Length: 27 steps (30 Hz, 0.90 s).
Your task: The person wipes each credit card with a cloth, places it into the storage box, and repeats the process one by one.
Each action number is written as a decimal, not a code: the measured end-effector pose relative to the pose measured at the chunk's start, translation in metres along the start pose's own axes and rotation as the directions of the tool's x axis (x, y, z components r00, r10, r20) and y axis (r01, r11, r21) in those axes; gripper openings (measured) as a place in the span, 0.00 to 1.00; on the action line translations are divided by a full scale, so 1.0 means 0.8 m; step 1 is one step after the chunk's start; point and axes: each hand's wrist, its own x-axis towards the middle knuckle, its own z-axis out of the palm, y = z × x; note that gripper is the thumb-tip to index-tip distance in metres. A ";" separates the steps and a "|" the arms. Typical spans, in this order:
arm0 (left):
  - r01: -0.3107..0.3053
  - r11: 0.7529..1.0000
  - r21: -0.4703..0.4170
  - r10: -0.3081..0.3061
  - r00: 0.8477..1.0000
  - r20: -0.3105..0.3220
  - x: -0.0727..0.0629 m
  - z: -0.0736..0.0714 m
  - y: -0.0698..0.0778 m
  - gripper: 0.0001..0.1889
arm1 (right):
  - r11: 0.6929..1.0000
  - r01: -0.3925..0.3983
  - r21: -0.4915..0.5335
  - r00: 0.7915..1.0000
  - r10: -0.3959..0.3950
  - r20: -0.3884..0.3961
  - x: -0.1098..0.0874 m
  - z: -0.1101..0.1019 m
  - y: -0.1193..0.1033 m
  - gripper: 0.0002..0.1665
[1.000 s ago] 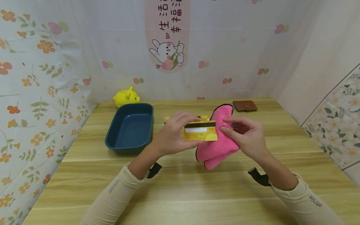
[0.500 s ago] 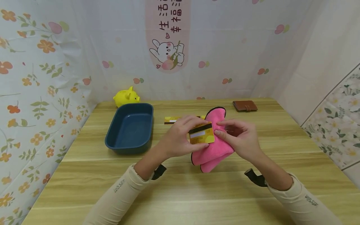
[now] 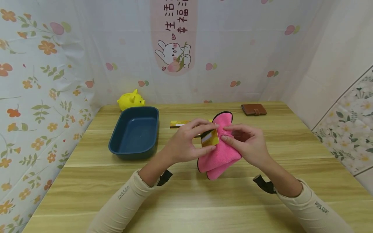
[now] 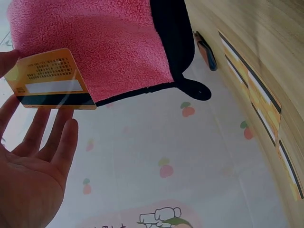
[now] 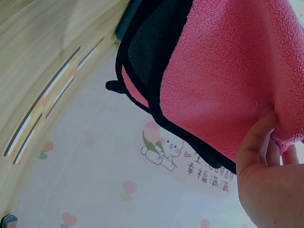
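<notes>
My left hand point(image 3: 183, 144) pinches a yellow bank card point(image 3: 210, 137) by its edges, thumb below and fingers above. In the left wrist view a dark stripe and a white strip show on the face of the card point(image 4: 52, 78). Pink towel cloth point(image 3: 220, 158) with black edging hangs folded from my right hand point(image 3: 252, 141), which grips it between thumb and fingers. The cloth lies right behind and beside the card; whether it touches the card's far face is hidden. The right wrist view shows the fingers bunching the cloth point(image 5: 218, 71).
Several more yellow cards point(image 3: 176, 124) lie on the wooden table behind my hands, partly covered by the left one. A dark blue basin point(image 3: 134, 152) stands at the left, with a yellow piggy bank point(image 3: 130, 101) behind it. A brown wallet point(image 3: 253, 109) rests at the back right.
The left hand has moved a little right with the card, whose face has turned at an angle toward the cloth. The right hand and cloth have shifted slightly left.
</notes>
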 end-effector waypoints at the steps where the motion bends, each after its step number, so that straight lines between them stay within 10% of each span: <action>1: -0.009 1.000 -0.006 0.009 1.000 -0.006 0.000 0.000 0.000 0.28 | 1.000 0.001 0.001 1.000 -0.001 -0.001 0.000 0.000 0.000 0.13; 10: 0.019 0.984 -0.175 -0.028 0.998 -0.053 -0.002 0.008 -0.004 0.28 | 1.000 0.002 0.022 1.000 -0.002 0.007 0.000 0.003 -0.002 0.14; 27: 0.206 0.846 -0.492 -0.237 0.971 -0.001 -0.001 0.008 0.001 0.35 | 0.999 -0.026 0.037 1.000 0.026 0.000 -0.001 0.005 -0.003 0.15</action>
